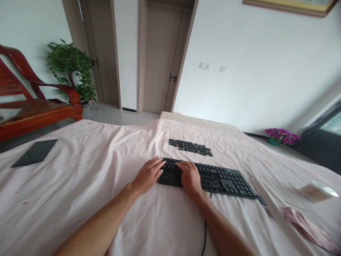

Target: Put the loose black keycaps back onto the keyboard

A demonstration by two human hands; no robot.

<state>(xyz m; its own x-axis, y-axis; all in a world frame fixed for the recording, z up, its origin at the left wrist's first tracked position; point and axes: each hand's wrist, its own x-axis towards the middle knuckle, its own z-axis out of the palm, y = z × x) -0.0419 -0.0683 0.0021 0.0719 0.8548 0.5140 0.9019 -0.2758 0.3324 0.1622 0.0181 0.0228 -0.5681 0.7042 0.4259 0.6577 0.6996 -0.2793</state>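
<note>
A black keyboard (234,179) lies on the cloth in front of me. Many caps are off its left and middle parts, while the number pad at the right has its caps. My left hand (150,174) grips the keyboard's left end, with its fingertips over the upper left corner. Over the left-middle keys, my right hand (190,177) is closed, one digit pointing left onto the upper rows. Whether a cap is under those fingers is hidden. Beyond the keyboard, loose black keycaps (190,146) are laid out in rows.
A pale pink floral cloth (87,199) covers the surface. A dark tablet (36,153) lies at left. Toward the right are a clear box (318,192), thin tools (269,209) and a pink cloth piece (309,225). The keyboard's cable (204,234) runs toward me.
</note>
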